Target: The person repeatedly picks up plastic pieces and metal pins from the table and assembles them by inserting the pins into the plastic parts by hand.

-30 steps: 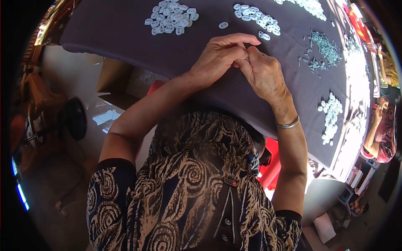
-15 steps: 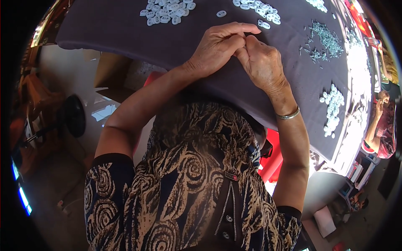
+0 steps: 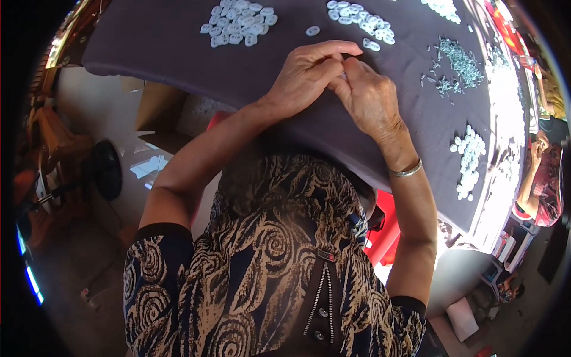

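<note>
Fingertips of both hands pinched together: L hand (image 3: 306,77) & R hand (image 3: 373,104) meet just above the dark cloth (image 3: 410,119) nr the table's close edge, clamped on a tiny pale piece (image 3: 344,74). Piece sits btwn the thumbs & fingers, mostly hidden, so can't tell its shape or which hand bears more of it. L index finger sticks out straight over the pinch, tip nr a pair of white tags (image 3: 372,45) lying close tog.

Beyond them, a loose heap of white tags (image 3: 363,19), oval w/ small holes or marks; one lone tag (image 3: 313,31) lies apart to its L. Bigger heap of same kind (image 3: 241,24) further L. On R side: scattered pile of small greyish pins (image 3: 463,64), a few strays around it; nearer the body, a longish heap of small white bits (image 3: 470,156). More white bits (image 3: 442,8) at top R, in bright sun.

Bangle (image 3: 407,171) on R wrist. Cardboard box (image 3: 162,110) on floor, L of table. Co-worker's arm (image 3: 528,184) at far R.
</note>
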Available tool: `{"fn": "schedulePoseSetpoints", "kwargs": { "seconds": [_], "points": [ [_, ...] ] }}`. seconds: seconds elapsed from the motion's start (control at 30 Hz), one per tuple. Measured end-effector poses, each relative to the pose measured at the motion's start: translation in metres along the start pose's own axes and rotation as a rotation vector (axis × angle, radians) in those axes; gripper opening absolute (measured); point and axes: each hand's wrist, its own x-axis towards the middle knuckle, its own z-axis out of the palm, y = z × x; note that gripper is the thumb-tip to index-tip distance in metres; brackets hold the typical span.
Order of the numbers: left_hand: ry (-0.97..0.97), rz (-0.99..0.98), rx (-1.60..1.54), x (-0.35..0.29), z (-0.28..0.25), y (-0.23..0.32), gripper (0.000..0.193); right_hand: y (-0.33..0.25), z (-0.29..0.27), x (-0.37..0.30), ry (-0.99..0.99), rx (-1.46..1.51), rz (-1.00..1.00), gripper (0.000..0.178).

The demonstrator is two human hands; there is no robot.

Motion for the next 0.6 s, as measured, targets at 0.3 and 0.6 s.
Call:
{"fn": "schedulePoseSetpoints", "kwargs": {
  "seconds": [0.3, 0.6],
  "points": [
    [0.351, 0.151, 0.623, 0.022, -0.071, 0.01, 0.016, 0.041, -0.016, 0.006, 0.324, 0.105, 0.352, 0.009],
    [0.556, 0.415, 1.093, 0.03, -0.093, 0.0, 0.012, 0.046, -0.009, 0.018, 0.146, -0.063, 0.243, 0.014]
  ]
}}
